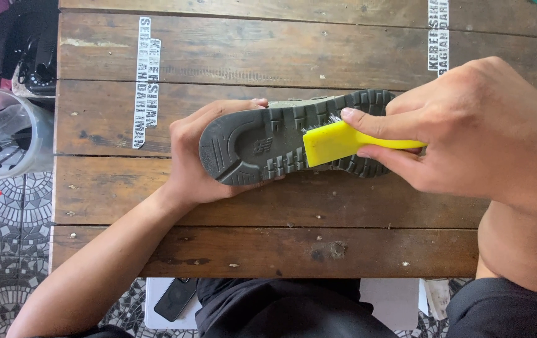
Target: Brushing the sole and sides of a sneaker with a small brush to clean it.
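Observation:
A grey shoe [262, 141] lies sole up over the wooden table [281, 56], its lugged tread facing me. My left hand [187, 159] grips it from the heel side, fingers wrapped under and around the upper. My right hand [469, 131] holds a yellow brush [337, 143] between thumb and fingers. The brush head rests bristles down on the middle of the sole, near the forefoot tread. White bristles show just above the yellow back.
A clear plastic container [5, 131] with pens and tools stands off the table's left edge. A black bag [27, 44] sits at the far left corner. A dark phone [175, 298] lies on a white seat below the table's near edge. Patterned tiles cover the floor.

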